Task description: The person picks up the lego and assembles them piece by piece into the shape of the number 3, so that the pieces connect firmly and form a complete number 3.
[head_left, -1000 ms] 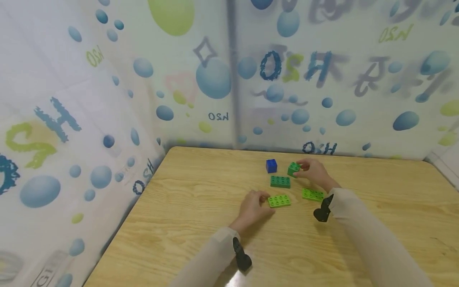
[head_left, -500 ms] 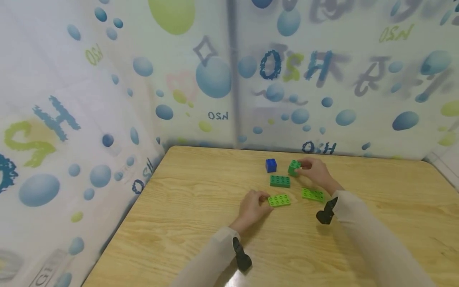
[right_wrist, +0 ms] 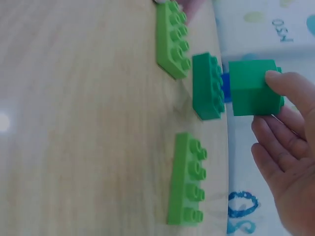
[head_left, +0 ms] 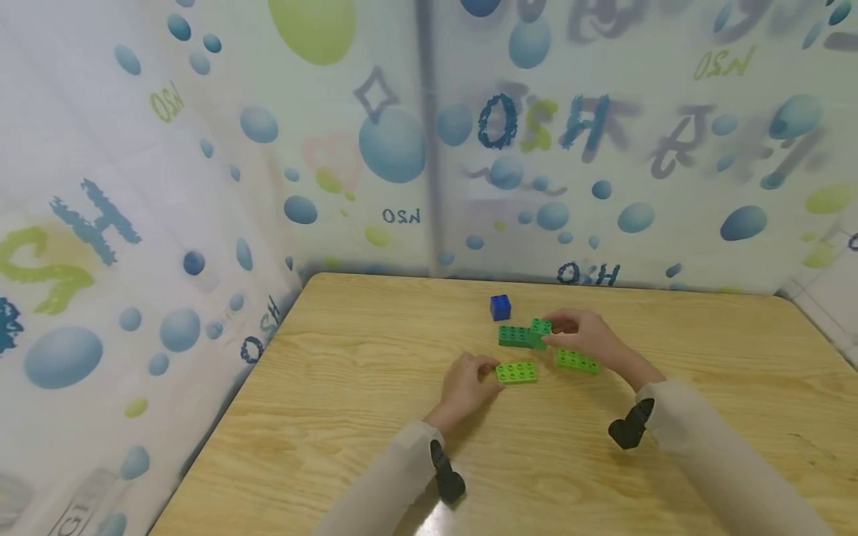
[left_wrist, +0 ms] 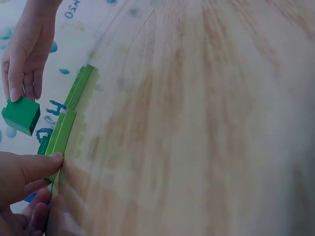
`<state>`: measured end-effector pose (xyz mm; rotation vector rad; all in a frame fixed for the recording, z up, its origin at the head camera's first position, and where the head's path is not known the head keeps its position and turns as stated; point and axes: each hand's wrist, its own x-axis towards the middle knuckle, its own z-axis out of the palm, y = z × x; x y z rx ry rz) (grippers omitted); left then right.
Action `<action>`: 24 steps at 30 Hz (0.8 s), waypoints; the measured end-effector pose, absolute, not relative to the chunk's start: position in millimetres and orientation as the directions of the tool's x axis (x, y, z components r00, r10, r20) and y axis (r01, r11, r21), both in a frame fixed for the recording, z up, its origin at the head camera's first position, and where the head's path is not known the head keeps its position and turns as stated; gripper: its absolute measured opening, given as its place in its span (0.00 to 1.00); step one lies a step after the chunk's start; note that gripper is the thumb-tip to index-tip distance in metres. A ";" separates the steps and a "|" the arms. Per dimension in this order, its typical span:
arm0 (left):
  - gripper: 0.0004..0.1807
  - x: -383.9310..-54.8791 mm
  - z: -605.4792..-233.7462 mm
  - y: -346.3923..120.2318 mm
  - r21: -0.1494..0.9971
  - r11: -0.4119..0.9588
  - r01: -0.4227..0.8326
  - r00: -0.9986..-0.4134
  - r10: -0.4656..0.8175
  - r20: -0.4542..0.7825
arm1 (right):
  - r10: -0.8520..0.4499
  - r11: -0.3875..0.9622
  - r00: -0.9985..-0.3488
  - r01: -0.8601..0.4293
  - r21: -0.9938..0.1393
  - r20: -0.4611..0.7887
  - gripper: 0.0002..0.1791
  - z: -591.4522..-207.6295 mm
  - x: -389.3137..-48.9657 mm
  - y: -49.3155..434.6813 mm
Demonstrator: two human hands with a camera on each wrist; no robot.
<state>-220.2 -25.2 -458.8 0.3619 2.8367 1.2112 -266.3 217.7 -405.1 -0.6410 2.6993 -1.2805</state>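
Observation:
My right hand (head_left: 585,333) pinches a square green toy brick (right_wrist: 253,88) between thumb and fingers. In the right wrist view this brick hangs above the table, apart from the long dark green brick (right_wrist: 206,88). From the head it overlaps that brick's right end. My left hand (head_left: 464,385) pinches the left end of a flat lime green brick (head_left: 518,373), which lies on the table. A second lime green brick (right_wrist: 186,182) lies below the right hand. Behind the dark green brick sits a small blue brick (head_left: 500,307).
The wooden table (head_left: 335,357) extends to both sides of the bricks. A patterned curtain (head_left: 395,223) stands along its back edge and another along the left. Black wrist cameras (head_left: 450,484) sit on both sleeves.
The right hand has lifted the square green brick and brought it toward me and slightly left, over the dark green brick's right end. The left hand keeps its hold on the lime brick.

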 end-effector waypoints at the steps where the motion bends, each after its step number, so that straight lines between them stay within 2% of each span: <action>1: 0.19 -220.3 -458.8 -25.2 0.717 0.668 0.199 -0.972 0.228 0.058 | -0.422 0.550 -0.901 -0.340 -0.763 0.097 0.25 -405.8 -263.5 216.5; 6: 0.19 -220.3 -458.4 -25.3 0.719 0.664 0.204 -0.970 0.237 0.056 | -0.480 0.515 -0.873 -0.362 -0.777 0.089 0.24 -411.0 -250.5 209.0; 24: 0.18 -219.4 -455.6 -25.2 0.721 0.663 0.203 -0.969 0.240 0.052 | -0.466 0.503 -0.880 -0.347 -0.791 0.090 0.23 -425.7 -236.1 202.5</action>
